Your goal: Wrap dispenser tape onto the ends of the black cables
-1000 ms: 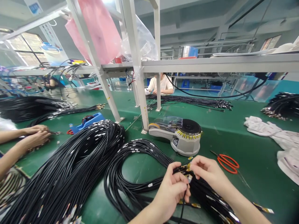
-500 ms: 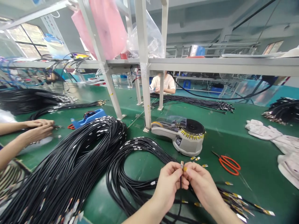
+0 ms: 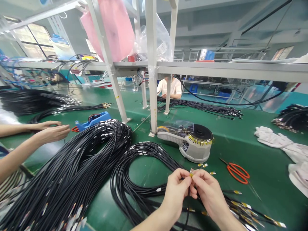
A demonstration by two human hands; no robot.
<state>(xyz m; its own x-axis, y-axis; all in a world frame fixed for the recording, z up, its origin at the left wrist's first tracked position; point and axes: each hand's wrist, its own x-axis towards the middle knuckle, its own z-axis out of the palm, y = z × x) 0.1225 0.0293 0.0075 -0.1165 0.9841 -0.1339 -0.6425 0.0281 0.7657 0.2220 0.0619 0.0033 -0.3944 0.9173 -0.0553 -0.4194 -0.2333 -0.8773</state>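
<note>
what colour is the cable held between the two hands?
The cable is black, with yellow near its tip; best seen in the head view.

Above the green desk (image 3: 226,147), the left hand (image 3: 176,192) and right hand (image 3: 208,191) meet at the yellow-taped end of a black cable (image 3: 188,205), fingertips pinching it. A coiled bundle (image 3: 120,179) lies beside the left hand, a larger bundle (image 3: 72,166) farther left. Beyond the hands stands a grey tape dispenser (image 3: 197,147); orange-handled scissors (image 3: 238,173) lie to its right, near white gloves (image 3: 271,136).
</note>
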